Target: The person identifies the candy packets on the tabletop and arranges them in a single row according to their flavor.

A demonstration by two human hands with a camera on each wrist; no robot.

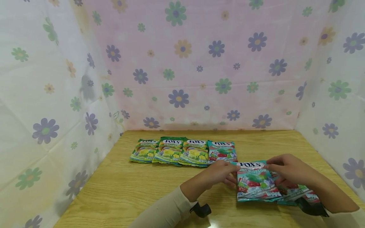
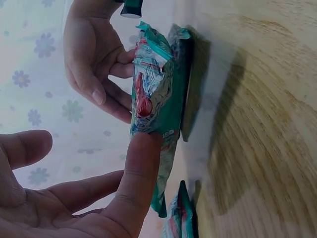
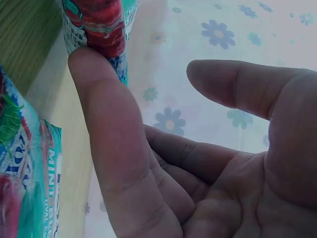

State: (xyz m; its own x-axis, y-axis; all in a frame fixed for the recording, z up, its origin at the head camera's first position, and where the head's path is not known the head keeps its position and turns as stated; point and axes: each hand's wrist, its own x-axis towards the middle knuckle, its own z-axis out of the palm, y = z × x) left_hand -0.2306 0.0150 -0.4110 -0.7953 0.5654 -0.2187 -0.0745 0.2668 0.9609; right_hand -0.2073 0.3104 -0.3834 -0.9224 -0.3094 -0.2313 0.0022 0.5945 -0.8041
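A teal Fox's Mint Blossom candy bag (image 1: 255,183) lies face up between my two hands, overlapping a second Mint Blossom bag (image 1: 296,191) to its right. My left hand (image 1: 220,173) is at its left edge. In the left wrist view one extended finger (image 2: 138,178) touches the side of the bag (image 2: 151,94), thumb apart from it. At the opposite edge is my right hand (image 1: 293,167). The right wrist view shows a fingertip (image 3: 91,62) against the bag (image 3: 101,25), with the thumb (image 3: 223,82) spread away.
Behind, a row of candy bags crosses the wooden table (image 1: 128,190): several green-yellow Springs Tea bags (image 1: 168,152) and a Mint Blossom bag (image 1: 222,152) at the right end. Flowered cloth walls (image 1: 199,69) enclose the back and both sides.
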